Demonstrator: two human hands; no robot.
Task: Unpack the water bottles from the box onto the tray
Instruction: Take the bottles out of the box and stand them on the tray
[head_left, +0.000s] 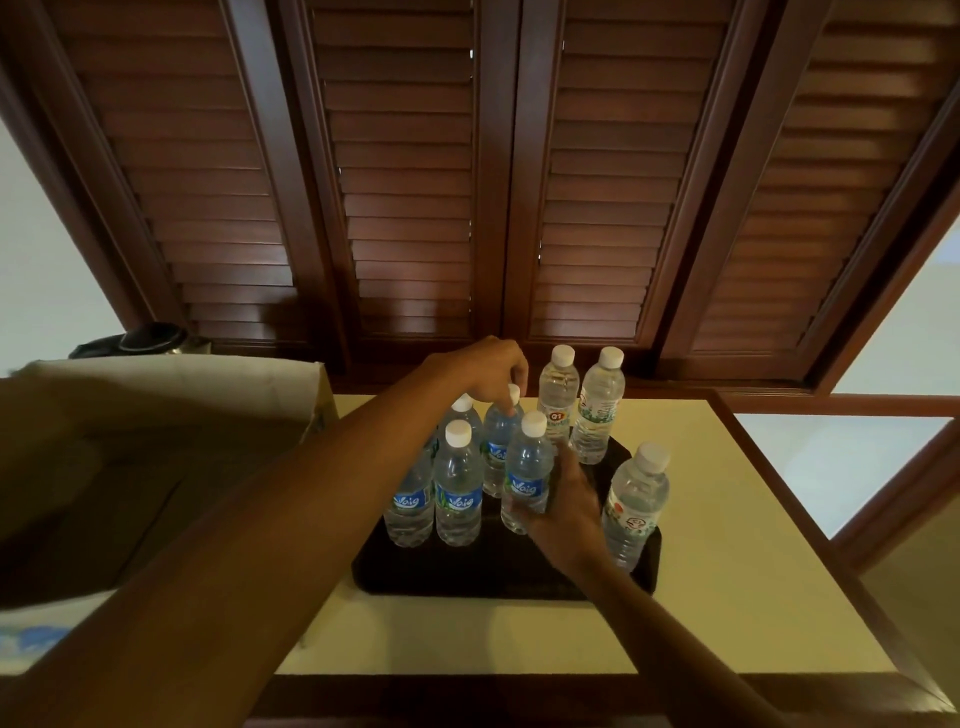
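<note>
While the left hand pinches a rear bottle by its cap on the tray, the right hand grips a front bottle.

Setting: looked like a hotel or guest room | dark louvered wooden doors behind | cream-topped table with wood edging | black serving tray of water bottles | kettle at back left
</note>
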